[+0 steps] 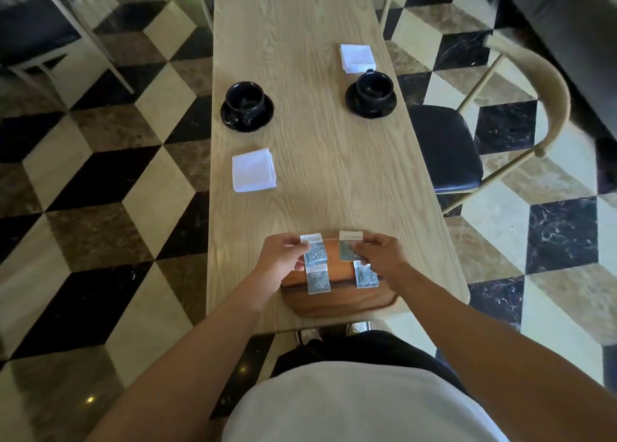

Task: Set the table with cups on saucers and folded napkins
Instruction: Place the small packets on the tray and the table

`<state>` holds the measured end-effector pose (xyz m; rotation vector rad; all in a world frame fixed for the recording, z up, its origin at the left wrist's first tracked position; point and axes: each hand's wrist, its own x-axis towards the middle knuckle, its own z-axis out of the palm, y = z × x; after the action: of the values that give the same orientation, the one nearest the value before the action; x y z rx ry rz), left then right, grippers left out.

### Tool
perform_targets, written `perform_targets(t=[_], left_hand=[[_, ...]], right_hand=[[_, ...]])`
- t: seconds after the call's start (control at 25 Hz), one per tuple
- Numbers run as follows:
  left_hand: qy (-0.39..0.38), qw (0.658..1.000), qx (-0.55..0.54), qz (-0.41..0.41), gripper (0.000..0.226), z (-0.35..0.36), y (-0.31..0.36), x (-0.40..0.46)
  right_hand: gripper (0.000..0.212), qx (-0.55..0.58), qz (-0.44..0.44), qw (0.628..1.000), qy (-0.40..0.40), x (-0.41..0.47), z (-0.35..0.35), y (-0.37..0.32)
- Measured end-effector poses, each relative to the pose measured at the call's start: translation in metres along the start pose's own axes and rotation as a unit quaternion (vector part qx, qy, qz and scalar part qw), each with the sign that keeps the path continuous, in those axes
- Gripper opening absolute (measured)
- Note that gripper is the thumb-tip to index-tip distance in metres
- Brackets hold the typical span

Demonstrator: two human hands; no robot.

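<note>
Cups on saucers already stand on the wooden table (327, 141), well ahead of the person: the left cup (245, 99) on its black saucer (247, 121) with a folded white napkin (254, 170) lying nearer along the left edge, and the right cup (373, 89) on its saucer (370, 107) with its napkin (357, 58) just beyond it. Both hands work at the near edge, over a dark wooden tray (337, 299). The left hand (283, 256) pinches a small grey sachet (314, 251) between thumb and curled fingers; the right hand (380, 258) pinches a second sachet (349, 249) the same way. Two more sachets lie flat on the tray below, one (318, 279) under the left hand and one (365, 276) under the right. Each held sachet has its long axis pointing away from the person, along the length of the table, toward the place setting on its own side. Judging from this, each sachet would go straight forward with the hand already holding it: the left setting is the shorter reach, the right one lies a little farther up the table, and neither arm needs to cross the other.
</note>
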<state>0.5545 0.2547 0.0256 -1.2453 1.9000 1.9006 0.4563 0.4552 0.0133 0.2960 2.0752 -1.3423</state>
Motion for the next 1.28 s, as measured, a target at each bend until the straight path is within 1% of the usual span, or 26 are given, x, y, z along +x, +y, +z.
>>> perform_targets(t=[0.12, 0.24, 0.32, 0.4, 0.44, 0.52, 0.64, 0.72, 0.84, 0.96, 1.04, 1.16, 1.28], left_hand=[[0.007, 0.999, 0.034, -0.005, 0.001, -0.003, -0.026, -0.011], [0.003, 0.999, 0.05, -0.012, 0.005, -0.002, -0.047, -0.018], [-0.006, 0.999, 0.036, -0.021, 0.011, 0.001, -0.053, -0.019], [-0.008, 0.999, 0.028, -0.027, 0.02, 0.005, -0.057, -0.018], [-0.005, 0.999, 0.03, -0.026, 0.023, 0.008, -0.058, -0.016], [0.006, 0.999, 0.033, -0.024, 0.022, 0.012, -0.059, -0.015], [0.026, 0.998, 0.051, -0.024, 0.012, 0.018, -0.058, -0.011], [0.045, 0.997, 0.062, -0.016, 0.015, 0.021, -0.059, -0.009], [0.07, 0.993, 0.093, -0.012, 0.013, 0.023, -0.062, -0.005], [0.075, 0.988, 0.137, -0.012, 0.012, 0.024, -0.065, -0.003], [0.08, 0.983, 0.165, -0.003, 0.015, 0.027, -0.066, -0.004], [0.092, 0.976, 0.199, 0.001, 0.021, 0.032, -0.063, -0.006], [0.105, 0.968, 0.228, 0.008, 0.028, 0.037, -0.061, -0.008]], right_hand=[[0.016, -0.048, 0.009, 0.999, 0.007, -0.011, -0.009, 0.024], [0.005, -0.079, 0.029, 0.996, 0.029, -0.017, -0.022, 0.045], [0.005, -0.088, 0.034, 0.995, 0.044, -0.016, -0.028, 0.052], [0.012, -0.091, 0.036, 0.994, 0.051, -0.016, -0.031, 0.055], [0.012, -0.096, 0.035, 0.994, 0.05, -0.015, -0.032, 0.056], [0.008, -0.112, 0.03, 0.992, 0.046, -0.013, -0.031, 0.058], [0.01, -0.119, 0.028, 0.991, 0.048, -0.012, -0.027, 0.056], [0.013, -0.14, 0.02, 0.989, 0.053, -0.01, -0.024, 0.053], [0.011, -0.184, 0.007, 0.981, 0.054, -0.005, -0.022, 0.051], [0.012, -0.22, -0.001, 0.974, 0.057, -0.001, -0.02, 0.054], [0.015, -0.239, -0.008, 0.969, 0.06, -0.002, -0.019, 0.055], [0.021, -0.241, -0.034, 0.966, 0.082, -0.002, -0.015, 0.057], [0.024, -0.248, -0.05, 0.964, 0.085, -0.002, -0.012, 0.06]])
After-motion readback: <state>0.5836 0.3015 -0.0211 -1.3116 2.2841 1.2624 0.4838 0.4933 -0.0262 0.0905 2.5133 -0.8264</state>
